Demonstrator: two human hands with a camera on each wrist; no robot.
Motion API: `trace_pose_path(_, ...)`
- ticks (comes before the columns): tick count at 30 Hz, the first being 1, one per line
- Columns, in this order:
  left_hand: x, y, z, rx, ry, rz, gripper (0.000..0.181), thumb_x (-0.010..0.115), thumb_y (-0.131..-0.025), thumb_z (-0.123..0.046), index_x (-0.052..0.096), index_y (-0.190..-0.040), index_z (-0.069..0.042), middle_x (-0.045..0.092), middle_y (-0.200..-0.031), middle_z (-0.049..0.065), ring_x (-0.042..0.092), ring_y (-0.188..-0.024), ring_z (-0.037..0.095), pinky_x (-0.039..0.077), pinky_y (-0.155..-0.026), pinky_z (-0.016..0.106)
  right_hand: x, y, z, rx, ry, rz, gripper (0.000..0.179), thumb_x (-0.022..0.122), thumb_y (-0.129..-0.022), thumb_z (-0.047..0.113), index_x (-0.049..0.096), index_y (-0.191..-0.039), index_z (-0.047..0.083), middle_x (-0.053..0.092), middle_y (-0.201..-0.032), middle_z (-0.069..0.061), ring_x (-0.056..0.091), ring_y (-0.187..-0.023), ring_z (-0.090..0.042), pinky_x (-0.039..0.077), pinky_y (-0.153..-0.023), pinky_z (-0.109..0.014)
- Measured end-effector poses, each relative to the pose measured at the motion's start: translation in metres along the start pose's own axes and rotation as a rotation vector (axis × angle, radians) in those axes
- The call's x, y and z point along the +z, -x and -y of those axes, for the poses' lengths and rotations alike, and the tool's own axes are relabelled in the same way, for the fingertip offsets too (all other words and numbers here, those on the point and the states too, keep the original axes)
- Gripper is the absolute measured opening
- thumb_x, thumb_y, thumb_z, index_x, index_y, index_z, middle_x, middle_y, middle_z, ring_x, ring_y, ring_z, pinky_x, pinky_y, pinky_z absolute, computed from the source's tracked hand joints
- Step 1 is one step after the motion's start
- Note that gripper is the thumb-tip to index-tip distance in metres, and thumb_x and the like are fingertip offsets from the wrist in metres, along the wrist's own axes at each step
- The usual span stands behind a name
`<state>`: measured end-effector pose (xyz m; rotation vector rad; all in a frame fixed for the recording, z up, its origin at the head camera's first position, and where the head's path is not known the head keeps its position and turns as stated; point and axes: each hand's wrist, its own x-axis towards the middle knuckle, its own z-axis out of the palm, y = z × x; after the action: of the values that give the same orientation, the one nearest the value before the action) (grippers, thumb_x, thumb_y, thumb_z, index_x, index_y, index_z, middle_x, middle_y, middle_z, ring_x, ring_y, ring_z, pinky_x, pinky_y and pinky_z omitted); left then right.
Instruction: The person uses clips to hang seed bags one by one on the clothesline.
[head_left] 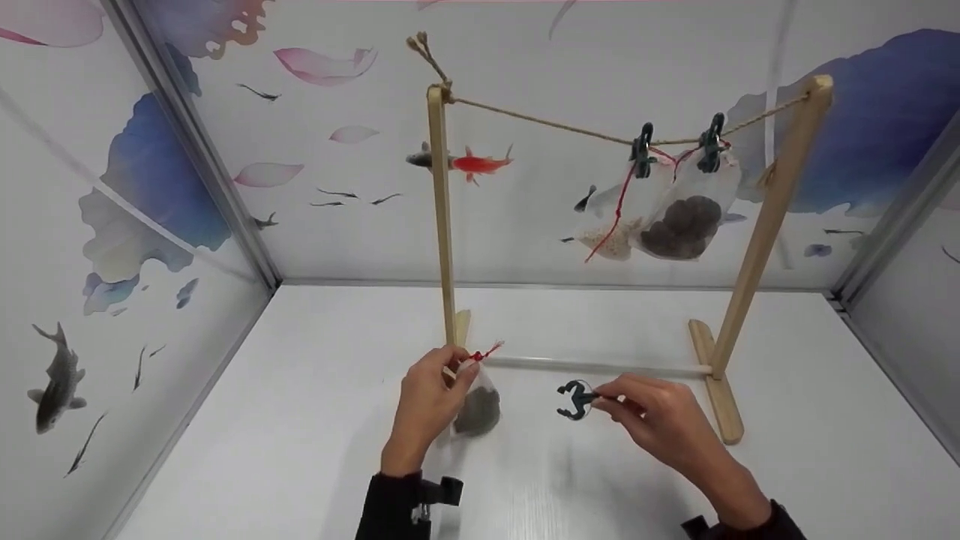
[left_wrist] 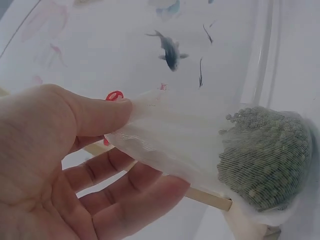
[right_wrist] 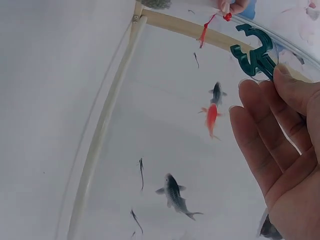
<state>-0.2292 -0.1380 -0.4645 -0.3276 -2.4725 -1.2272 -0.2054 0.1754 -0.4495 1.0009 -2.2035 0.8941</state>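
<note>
My left hand [head_left: 429,401] pinches the gathered top of a small mesh pouch [head_left: 478,409], by its red drawstring [head_left: 480,355]. In the left wrist view, small greenish round beans or grains [left_wrist: 267,157] fill the bottom of the pouch, which hangs upright in the head view. To the right, my right hand [head_left: 660,412] squeezes the handles of a dark green plastic spring clip [head_left: 576,400] between thumb and fingers. The clip's jaws stand apart, pointing toward the pouch without touching it. Nothing lies between them in the right wrist view.
Behind the hands stands a wooden frame [head_left: 772,217] with a rope [head_left: 540,120] strung between its posts. Two green clips [head_left: 642,150] hold two more pouches [head_left: 681,225] near the rope's right end. A white rod [head_left: 600,364] joins the posts low down. Patterned panels surround the white table [head_left: 300,450].
</note>
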Motion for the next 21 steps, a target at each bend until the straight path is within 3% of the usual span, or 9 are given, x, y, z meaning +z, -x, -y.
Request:
trace_pose_path(6, -0.008, -0.016, -0.025, 0.166, -0.051, -0.06, 0.005, 0.071, -0.095, -0.015, 0.072, -0.098, -0.011, 0.063, -0.079, -0.003, 0.059, -0.067, 0.011, 0.052, -0.059, 0.026, -0.018, -0.031, 0.005, -0.108, 0.049, 0.001, 0.026, 0.084, -0.078, -0.004, 0.076, -0.096, 0.013, 0.071, -0.086, 0.007, 0.057, -0.065, -0.001, 0.045, -0.054, -0.014)
trace_pose_path(11, -0.027, -0.038, -0.056, 0.307, -0.185, 0.006, 0.006, 0.071, -0.094, -0.015, 0.073, -0.094, -0.01, 0.067, -0.079, -0.001, 0.062, -0.065, 0.011, 0.052, -0.058, 0.027, -0.043, -0.072, 0.012, -0.219, 0.129, -0.029, 0.025, 0.084, -0.078, -0.005, 0.076, -0.096, 0.011, 0.071, -0.085, 0.004, 0.06, -0.063, -0.004, 0.046, -0.05, -0.018)
trace_pose_path(16, -0.05, -0.058, -0.09, 0.323, -0.322, 0.095, 0.008, 0.073, -0.094, -0.02, 0.074, -0.095, -0.011, 0.07, -0.085, 0.001, 0.064, -0.072, 0.016, 0.051, -0.061, 0.034, -0.073, -0.114, 0.031, -0.282, 0.184, -0.024, 0.019, 0.081, -0.082, -0.004, 0.075, -0.097, 0.006, 0.072, -0.087, -0.002, 0.063, -0.064, -0.009, 0.051, -0.054, -0.021)
trace_pose_path(21, -0.068, -0.08, -0.12, 0.331, -0.357, 0.12, 0.012, 0.072, -0.096, -0.021, 0.075, -0.1, -0.01, 0.066, -0.093, 0.007, 0.063, -0.082, 0.024, 0.052, -0.07, 0.039, -0.1, -0.157, 0.052, -0.287, 0.221, -0.02, 0.01, 0.075, -0.091, 0.003, 0.075, -0.101, 0.003, 0.073, -0.092, -0.008, 0.068, -0.07, -0.015, 0.055, -0.059, -0.027)
